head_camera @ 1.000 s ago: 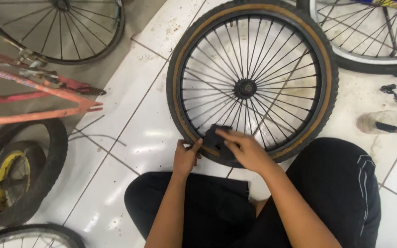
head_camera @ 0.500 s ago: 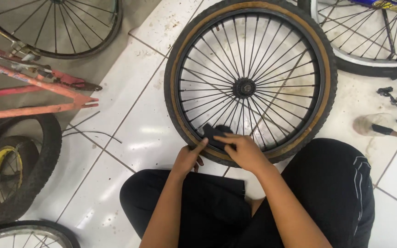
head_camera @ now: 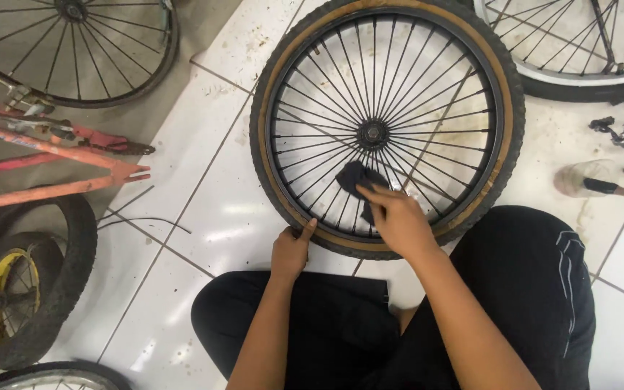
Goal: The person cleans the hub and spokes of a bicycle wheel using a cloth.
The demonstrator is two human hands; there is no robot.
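Right grip pinching dark cloth against spokes; left grip clamped on tyre edge.

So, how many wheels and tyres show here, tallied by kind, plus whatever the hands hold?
Tan-walled spoked wheel, left hand on its rim: 1
Other spoked wheels, partly in view: 3
Black tyre with yellow rim: 1
Dark cloth under right hand: 1
Total: 6

Both forearms are bare, with no sleeves, watch or rings in sight on the left hand or the right hand. The legs wear black trousers; thin pale stripes run at 3 o'clock.
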